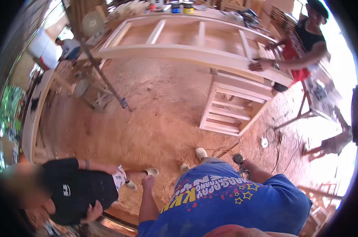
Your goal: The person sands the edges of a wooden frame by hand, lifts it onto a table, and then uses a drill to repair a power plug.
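Observation:
Low in the view, my left hand (148, 182) hangs beside my blue shirt, its fingers curled into a fist with nothing visible in it. My right hand (245, 165) is lowered on the other side, closed around a dark handheld tool (238, 158) whose exact kind is too small to tell. A cord (224, 151) lies looped on the ground near it. Ahead of my feet stands a small slatted wooden frame (232, 112). Behind it, a long wooden frame with crosspieces (163, 51) lies raised off the ground.
A co-worker (309, 47) at the far right has a hand on the long frame. Another person in a black shirt (80, 189) stands close on my left. A thin post (96, 63) and a stool (84, 89) stand ahead left. Sawdust covers the ground (147, 118).

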